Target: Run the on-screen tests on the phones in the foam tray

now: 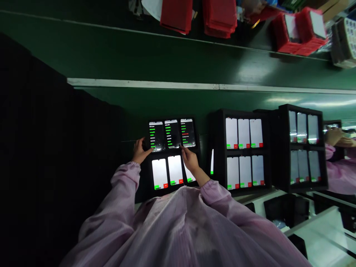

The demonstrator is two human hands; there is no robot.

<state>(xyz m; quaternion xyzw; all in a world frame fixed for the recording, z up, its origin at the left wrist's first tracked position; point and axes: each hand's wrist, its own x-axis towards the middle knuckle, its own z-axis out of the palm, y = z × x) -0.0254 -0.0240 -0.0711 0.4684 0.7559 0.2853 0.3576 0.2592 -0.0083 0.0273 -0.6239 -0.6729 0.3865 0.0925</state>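
In front of me lies a black tray (198,148) with two rows of lit phones. The upper row's left phone (156,135), middle phone (171,133) and right phone (188,132) show dark screens with mostly green text lines; the right one has a red line. The lower row's screens, such as the white-lit phone (160,173), carry green and red boxes. My left hand (139,152) is open at the tray's left edge, thumb on the left phone's lower end. My right hand (190,158) is closed, fingertips between the middle and right phones, partly covering a lower phone.
More black trays of white-lit phones stand to the right, a near tray (246,152) and a farther tray (306,147). Between trays, a phone (212,161) shows edge-on. A metal strip (144,83) crosses the green bench. Red stacks (219,16) lie beyond. Another person's hands (338,137) are far right.
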